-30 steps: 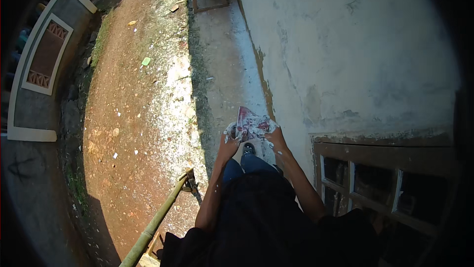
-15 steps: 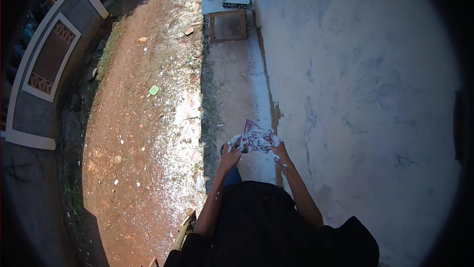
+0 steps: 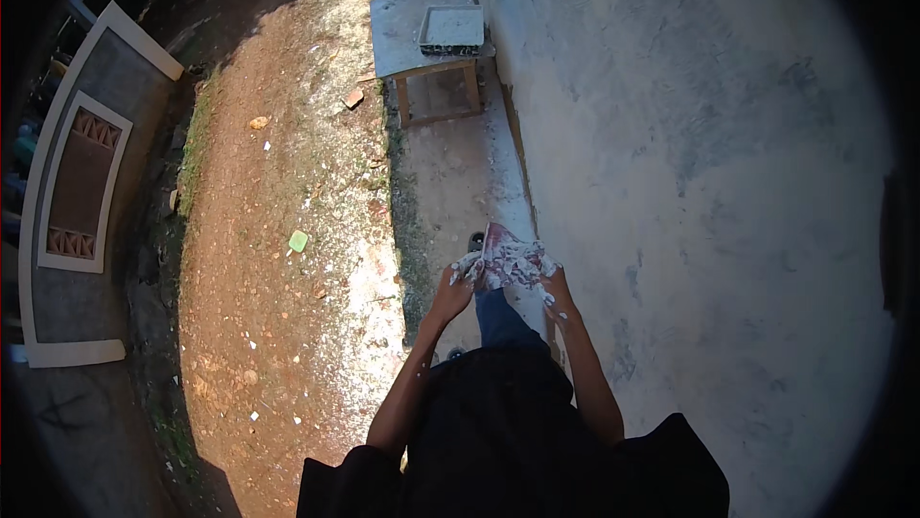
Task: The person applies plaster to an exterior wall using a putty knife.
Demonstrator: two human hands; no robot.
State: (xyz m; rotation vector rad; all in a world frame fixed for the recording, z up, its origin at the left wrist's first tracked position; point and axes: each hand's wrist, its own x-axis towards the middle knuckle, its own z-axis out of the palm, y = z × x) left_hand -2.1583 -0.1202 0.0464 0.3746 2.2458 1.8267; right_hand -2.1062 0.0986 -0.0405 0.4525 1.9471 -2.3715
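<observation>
Both my hands are wet with white paste and hold a thin reddish piece [image 3: 513,259] between them, out in front of my waist. White paste is smeared and clumped over much of it; whether it is a cloth or a stiff sheet, I cannot tell. My left hand [image 3: 458,286] is closed on its left edge. On the opposite edge my right hand [image 3: 557,290] grips it, with thick paste on the fingers. One shoe [image 3: 476,241] shows just beyond the piece.
Ahead on the concrete walkway [image 3: 441,168] stands a low wooden table [image 3: 398,34] with a paste-smeared tray [image 3: 452,31] on it. A patchy white wall [image 3: 709,183] runs along the right. Leftward lies reddish dirt ground [image 3: 278,326] with a green piece [image 3: 298,241] and a brick chunk [image 3: 354,98].
I have stepped forward along the walkway; the table and tray look nearer, and a leg has swung ahead under my hands. Both hands keep hold of the reddish piece.
</observation>
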